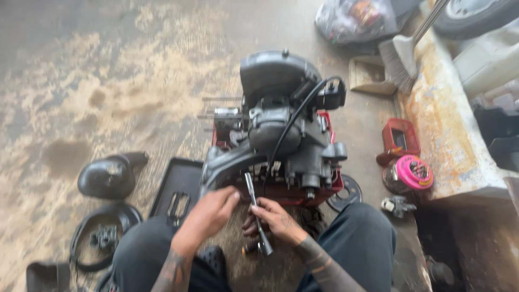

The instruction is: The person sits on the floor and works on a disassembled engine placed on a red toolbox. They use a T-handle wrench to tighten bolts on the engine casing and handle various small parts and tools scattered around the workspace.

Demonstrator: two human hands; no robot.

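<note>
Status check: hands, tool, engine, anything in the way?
Right hand grips the socket wrench. Left hand at the engine base. Black tray beside the left hand; nothing blocking.

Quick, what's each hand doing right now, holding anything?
Left hand: on the engine, fingers bent; whether it grips anything cannot be told.
Right hand: closed on a long metal socket wrench.

I have a single view, from the camera worn on the head, looking steeply down and slightly forward over the knees. It sits close above the left hand and right hand, which fill the lower middle. The engine stands centred just beyond them, and the dusty floor stretches to the top edge.
</note>
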